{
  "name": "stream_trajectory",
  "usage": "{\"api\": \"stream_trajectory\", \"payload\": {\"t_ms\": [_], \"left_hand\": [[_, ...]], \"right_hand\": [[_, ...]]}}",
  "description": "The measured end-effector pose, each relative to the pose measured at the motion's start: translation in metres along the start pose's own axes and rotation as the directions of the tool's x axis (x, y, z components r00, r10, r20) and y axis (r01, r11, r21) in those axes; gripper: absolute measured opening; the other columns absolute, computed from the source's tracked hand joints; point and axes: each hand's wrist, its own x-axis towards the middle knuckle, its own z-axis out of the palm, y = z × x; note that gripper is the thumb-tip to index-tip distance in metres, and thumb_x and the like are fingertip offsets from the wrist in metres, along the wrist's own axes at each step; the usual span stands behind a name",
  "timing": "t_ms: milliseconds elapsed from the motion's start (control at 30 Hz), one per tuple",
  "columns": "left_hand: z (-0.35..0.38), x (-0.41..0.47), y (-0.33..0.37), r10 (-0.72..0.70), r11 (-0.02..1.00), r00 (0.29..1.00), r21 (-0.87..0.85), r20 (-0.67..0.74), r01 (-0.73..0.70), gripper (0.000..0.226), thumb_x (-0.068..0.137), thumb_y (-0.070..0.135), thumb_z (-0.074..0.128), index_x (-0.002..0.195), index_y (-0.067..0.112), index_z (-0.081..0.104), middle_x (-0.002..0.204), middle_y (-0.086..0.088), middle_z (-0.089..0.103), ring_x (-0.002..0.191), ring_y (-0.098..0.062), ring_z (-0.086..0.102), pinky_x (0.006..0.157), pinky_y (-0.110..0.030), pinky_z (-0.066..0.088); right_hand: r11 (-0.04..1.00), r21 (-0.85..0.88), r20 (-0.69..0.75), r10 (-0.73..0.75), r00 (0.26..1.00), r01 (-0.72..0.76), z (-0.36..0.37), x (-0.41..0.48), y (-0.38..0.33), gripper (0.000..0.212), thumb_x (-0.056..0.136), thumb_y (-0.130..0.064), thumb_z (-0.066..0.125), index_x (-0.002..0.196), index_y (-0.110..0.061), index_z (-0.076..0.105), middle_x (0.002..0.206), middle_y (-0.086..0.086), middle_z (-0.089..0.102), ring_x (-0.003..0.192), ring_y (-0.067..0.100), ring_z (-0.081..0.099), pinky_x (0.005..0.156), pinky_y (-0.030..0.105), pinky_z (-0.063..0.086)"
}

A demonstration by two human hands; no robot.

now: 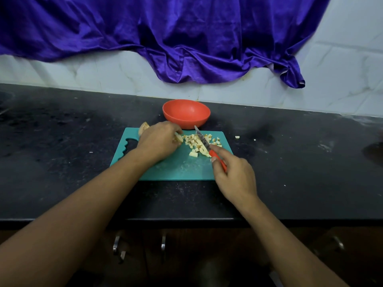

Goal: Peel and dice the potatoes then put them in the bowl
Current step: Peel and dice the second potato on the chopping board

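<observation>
Many small potato cubes point(199, 145) lie between the left hand point(158, 141), curled on an uncut chunk point(178, 138), and the right hand point(234, 175), gripping the knife point(204, 142) by its red handle, and they look light, firm and probably slippery, best scooped together toward the bowl point(186, 113) beyond.

Purple cloth point(165, 27); black counter point(62, 162)

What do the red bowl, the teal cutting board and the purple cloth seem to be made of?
Red bowl: probably plastic, matte, judging by its even colour and soft, dull sheen.
Teal cutting board: likely plastic. It is thin and flat, with pale scratch marks on its surface.
Purple cloth: a satin-like fabric. It is glossy, with bright highlights along its folds.
</observation>
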Motion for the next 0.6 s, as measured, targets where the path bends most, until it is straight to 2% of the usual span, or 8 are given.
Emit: {"api": "stream_trajectory", "payload": {"t_ms": [100,200,300,367,433,500,600], "left_hand": [[0.005,0.012,0.001,0.01,0.994,0.995,0.106,0.1,-0.02,0.029,0.093,0.035,0.069,0.122,0.031,0.069,0.122,0.005,0.07,0.111,-0.018,0.063,0.083,-0.035,0.049],[0.006,0.015,0.005,0.011,0.991,0.999,0.132,0.032,-0.015,0.018,0.094,0.038,0.069,0.111,0.034,0.074,0.112,0.008,0.072,0.104,-0.016,0.065,0.077,-0.034,0.04],[0.001,0.01,0.009,0.046,0.994,0.997,0.106,-0.06,-0.04,0.016,0.098,0.039,0.065,0.108,0.033,0.076,0.106,0.007,0.074,0.1,-0.017,0.066,0.073,-0.031,0.035],[0.0,0.006,0.009,0.052,0.999,0.988,0.014,-0.146,-0.05,0.016,0.098,0.036,0.066,0.107,0.031,0.077,0.107,0.009,0.074,0.097,-0.015,0.066,0.071,-0.03,0.039],[-0.003,-0.002,0.008,-0.004,0.985,0.98,-0.172,-0.197,-0.03,0.014,0.096,0.035,0.069,0.106,0.031,0.078,0.105,0.014,0.073,0.091,-0.004,0.064,0.073,-0.029,0.046],[-0.005,-0.013,0.007,-0.1,0.931,0.983,-0.363,-0.152,0.038,0.011,0.094,0.033,0.072,0.103,0.032,0.078,0.094,0.018,0.071,0.08,0.004,0.06,0.07,-0.024,0.044],[-0.002,-0.036,-0.002,-0.173,0.891,0.984,-0.43,-0.031,0.143,0.009,0.093,0.034,0.073,0.101,0.032,0.077,0.087,0.017,0.07,0.079,0.0,0.061,0.07,-0.029,0.049]], "right_hand": [[1.0,-0.005,0.011,0.0,1.0,0.0,-0.001,0.0,0.001,0.041,0.102,-0.036,0.054,0.142,-0.042,0.058,0.084,-0.008,0.074,0.052,0.006,0.054,0.056,0.028,0.043],[1.0,-0.028,0.009,-0.004,1.0,0.005,-0.001,-0.001,0.0,0.04,0.102,-0.035,0.053,0.142,-0.041,0.058,0.082,-0.008,0.073,0.052,0.006,0.053,0.056,0.027,0.041],[1.0,-0.012,0.002,-0.001,1.0,0.001,0.0,0.0,0.002,0.04,0.102,-0.036,0.054,0.142,-0.041,0.058,0.087,-0.008,0.075,0.052,0.005,0.055,0.055,0.026,0.043],[1.0,-0.003,-0.002,-0.002,1.0,0.002,0.001,0.0,0.002,0.041,0.102,-0.036,0.055,0.142,-0.041,0.058,0.087,-0.008,0.075,0.051,0.006,0.055,0.053,0.025,0.044],[1.0,-0.001,-0.007,0.001,1.0,-0.001,0.001,0.001,0.002,0.041,0.101,-0.035,0.055,0.141,-0.041,0.059,0.079,-0.009,0.072,0.051,0.007,0.055,0.05,0.021,0.037],[1.0,0.005,-0.011,0.005,1.0,-0.005,0.0,0.0,0.001,0.04,0.101,-0.034,0.056,0.141,-0.042,0.059,0.069,-0.01,0.067,0.055,0.006,0.057,0.048,0.016,0.03],[1.0,-0.022,0.01,-0.004,1.0,0.004,-0.002,-0.001,-0.003,0.041,0.102,-0.035,0.054,0.142,-0.044,0.057,0.066,-0.011,0.064,0.053,0.007,0.055,0.048,0.016,0.028]]}}
